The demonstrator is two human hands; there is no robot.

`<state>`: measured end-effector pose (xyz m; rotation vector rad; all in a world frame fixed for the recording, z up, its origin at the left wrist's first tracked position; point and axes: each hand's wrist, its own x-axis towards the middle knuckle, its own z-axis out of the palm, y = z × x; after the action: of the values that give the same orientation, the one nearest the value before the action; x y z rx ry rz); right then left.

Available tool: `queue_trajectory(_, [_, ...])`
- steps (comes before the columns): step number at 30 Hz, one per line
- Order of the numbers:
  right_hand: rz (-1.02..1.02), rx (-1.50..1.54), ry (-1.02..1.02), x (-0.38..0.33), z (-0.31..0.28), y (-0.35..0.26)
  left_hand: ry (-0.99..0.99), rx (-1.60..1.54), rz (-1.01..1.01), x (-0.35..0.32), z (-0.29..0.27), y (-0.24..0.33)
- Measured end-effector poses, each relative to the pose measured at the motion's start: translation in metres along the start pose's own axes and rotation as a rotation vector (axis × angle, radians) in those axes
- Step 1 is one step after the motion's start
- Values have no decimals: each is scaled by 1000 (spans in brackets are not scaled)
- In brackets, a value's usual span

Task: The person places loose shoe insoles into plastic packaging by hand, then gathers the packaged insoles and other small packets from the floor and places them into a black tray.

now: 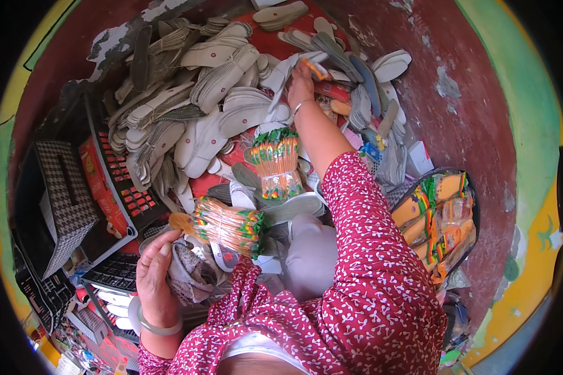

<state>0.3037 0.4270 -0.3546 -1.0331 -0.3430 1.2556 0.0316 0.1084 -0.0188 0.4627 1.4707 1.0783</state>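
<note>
My right hand point(300, 87) reaches to the far pile, its fingers closed round a small orange packet point(317, 69). My left hand point(154, 267) is half curled at the lower left, with no held thing showing. Its fingertips are close to an orange-brown insole tip point(181, 222) and a crumpled grey-brown cloth point(194, 272). That tip sticks out of a tied bundle point(228, 226) of clear packets with green, red and yellow ends. A second such bundle point(278, 164) stands behind it. Heaps of pale insoles point(216, 81) with small red marks lie beyond.
On the left, a houndstooth-patterned box point(64, 197) and an open red-and-black carton point(119, 194) stand by the wall. A dark-rimmed bag point(475, 219) at the right holds orange insoles in packets point(441, 222). A grey-covered knee point(311, 256) is in front of me. The maroon wall point(463, 125) curves round.
</note>
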Motion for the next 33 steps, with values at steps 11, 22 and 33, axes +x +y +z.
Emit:
queue_trajectory(11, [-132,-2146,30,-42,-61,-73,43,-2,-36,14,3,-2])
queue_trajectory(22, [294,-2232,-40,0,-81,-70,1,-17,-93,56,3,-3])
queue_trajectory(33, [183,-2268,245,19,-102,-27,-29,23,-131,81,11,4])
